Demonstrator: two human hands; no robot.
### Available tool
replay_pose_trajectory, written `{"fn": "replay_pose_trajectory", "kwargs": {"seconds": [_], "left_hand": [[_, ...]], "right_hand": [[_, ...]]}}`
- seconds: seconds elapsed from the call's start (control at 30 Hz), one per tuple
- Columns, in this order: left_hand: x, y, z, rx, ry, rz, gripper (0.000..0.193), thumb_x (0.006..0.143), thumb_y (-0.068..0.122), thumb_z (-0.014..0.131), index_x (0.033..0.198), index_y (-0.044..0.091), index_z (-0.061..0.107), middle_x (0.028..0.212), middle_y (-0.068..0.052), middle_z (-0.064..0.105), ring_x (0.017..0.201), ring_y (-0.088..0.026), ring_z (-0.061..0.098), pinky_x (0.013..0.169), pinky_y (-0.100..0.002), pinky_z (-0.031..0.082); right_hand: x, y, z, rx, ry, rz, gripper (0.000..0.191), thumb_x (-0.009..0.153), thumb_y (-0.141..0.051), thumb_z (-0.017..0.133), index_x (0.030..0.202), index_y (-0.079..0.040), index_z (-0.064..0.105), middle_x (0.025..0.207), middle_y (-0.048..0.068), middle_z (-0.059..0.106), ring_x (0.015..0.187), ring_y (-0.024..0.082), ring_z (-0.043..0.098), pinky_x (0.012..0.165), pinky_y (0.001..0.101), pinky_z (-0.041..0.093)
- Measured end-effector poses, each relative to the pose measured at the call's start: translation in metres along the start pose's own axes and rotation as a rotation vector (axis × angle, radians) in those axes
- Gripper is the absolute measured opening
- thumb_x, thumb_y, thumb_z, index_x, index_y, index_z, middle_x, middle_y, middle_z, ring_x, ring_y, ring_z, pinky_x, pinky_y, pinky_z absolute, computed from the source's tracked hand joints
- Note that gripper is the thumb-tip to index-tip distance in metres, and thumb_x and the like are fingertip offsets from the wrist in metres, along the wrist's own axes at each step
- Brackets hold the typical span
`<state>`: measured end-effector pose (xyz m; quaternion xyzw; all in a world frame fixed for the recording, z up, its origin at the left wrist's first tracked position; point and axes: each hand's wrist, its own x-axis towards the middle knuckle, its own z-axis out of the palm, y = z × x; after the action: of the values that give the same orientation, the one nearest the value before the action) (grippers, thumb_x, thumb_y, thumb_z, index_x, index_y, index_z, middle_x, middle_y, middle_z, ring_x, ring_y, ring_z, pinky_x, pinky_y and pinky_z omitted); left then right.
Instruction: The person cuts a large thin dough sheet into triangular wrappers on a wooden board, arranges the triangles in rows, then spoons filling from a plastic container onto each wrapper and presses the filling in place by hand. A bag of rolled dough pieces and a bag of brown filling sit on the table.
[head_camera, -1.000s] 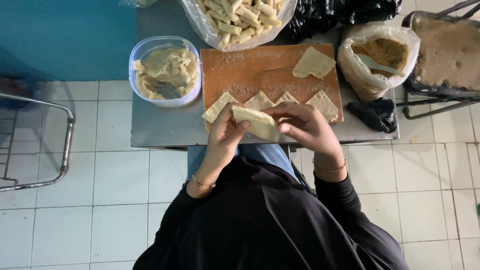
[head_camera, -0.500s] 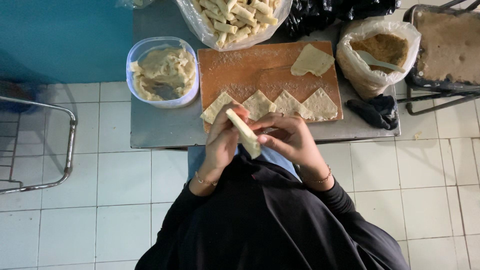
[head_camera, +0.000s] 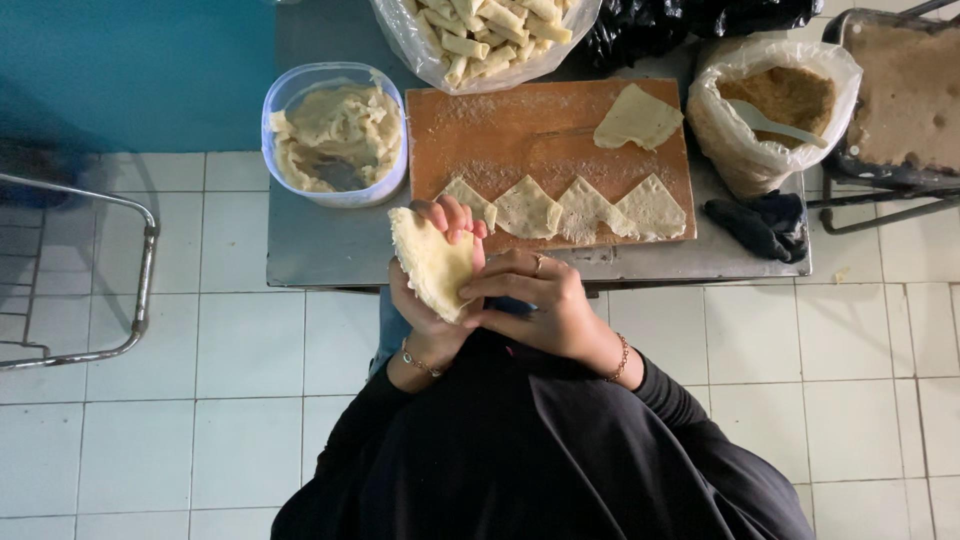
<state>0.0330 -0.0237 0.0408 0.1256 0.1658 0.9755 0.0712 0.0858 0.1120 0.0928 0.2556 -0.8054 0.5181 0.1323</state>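
My left hand (head_camera: 437, 300) holds a pale, thin pastry wrapper (head_camera: 432, 262) folded into a cone shape, just in front of the metal table edge. My right hand (head_camera: 535, 305) pinches the wrapper's lower right edge. Several folded triangular wrappers (head_camera: 565, 208) lie in a row along the near edge of a floured wooden board (head_camera: 500, 125). One more loose wrapper (head_camera: 637, 116) lies at the board's far right.
A clear tub of pale filling (head_camera: 336, 135) stands left of the board. A plastic bag of rolled pastries (head_camera: 485, 35) is behind it. A bag of brown crumbs with a spoon (head_camera: 772, 110) and a dark cloth (head_camera: 760, 222) sit right. A metal rack (head_camera: 90, 270) stands left on the tiled floor.
The wrapper went from a narrow rolled shape held across both hands to an upright cone in my left hand. Both hands have drawn back from the board toward my body.
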Motion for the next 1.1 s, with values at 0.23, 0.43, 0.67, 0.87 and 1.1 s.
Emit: {"fn": "replay_pose_trajectory", "kwargs": {"seconds": [0.23,0.43,0.67,0.87,1.1], "left_hand": [[-0.008,-0.003,-0.006,0.210,0.040,-0.232,0.092,0.101,0.071,0.039,0.154,-0.004,0.044,0.102,-0.005,0.046,0.092,-0.016,0.048,0.082,-0.031,0.041],[0.002,-0.003,-0.015,0.385,-0.033,-0.507,0.096,0.091,0.045,0.063,0.164,0.006,0.016,0.121,-0.004,0.058,0.111,-0.014,0.059,0.098,-0.031,0.052],[-0.003,-0.011,-0.021,0.544,-0.078,-0.527,0.086,0.085,0.000,0.070,0.158,0.002,0.025,0.131,-0.009,0.059,0.121,-0.017,0.059,0.105,-0.034,0.049],[-0.005,-0.011,-0.026,0.466,0.030,-0.456,0.059,0.085,-0.003,0.065,0.142,-0.007,0.050,0.127,-0.011,0.065,0.119,-0.019,0.063,0.103,-0.031,0.049],[-0.002,-0.001,0.000,1.327,-0.085,-0.100,0.040,0.093,0.000,0.070,0.133,0.003,0.067,0.103,-0.008,0.064,0.084,-0.017,0.066,0.069,-0.029,0.052]], "right_hand": [[-0.001,0.006,-0.004,-0.077,0.088,-0.042,0.019,0.082,-0.002,0.083,0.097,-0.008,0.071,0.102,0.004,0.073,0.098,0.020,0.072,0.088,0.0344,0.059],[-0.006,0.021,-0.014,-0.232,0.196,0.024,0.017,0.091,0.006,0.073,0.099,-0.004,0.062,0.098,0.006,0.074,0.090,0.021,0.076,0.079,0.0306,0.060],[-0.015,0.035,-0.022,-0.036,0.322,0.271,0.011,0.099,0.006,0.062,0.105,-0.002,0.057,0.094,0.005,0.070,0.078,0.014,0.073,0.068,0.0260,0.058],[-0.011,0.031,-0.041,0.251,0.287,0.424,0.024,0.103,0.003,0.059,0.127,0.001,0.059,0.100,0.006,0.065,0.088,0.010,0.069,0.076,0.0245,0.058],[-0.001,0.018,-0.051,-0.038,-0.008,0.269,0.028,0.093,-0.011,0.076,0.116,0.002,0.067,0.105,0.009,0.073,0.100,0.015,0.073,0.087,0.0300,0.058]]}}
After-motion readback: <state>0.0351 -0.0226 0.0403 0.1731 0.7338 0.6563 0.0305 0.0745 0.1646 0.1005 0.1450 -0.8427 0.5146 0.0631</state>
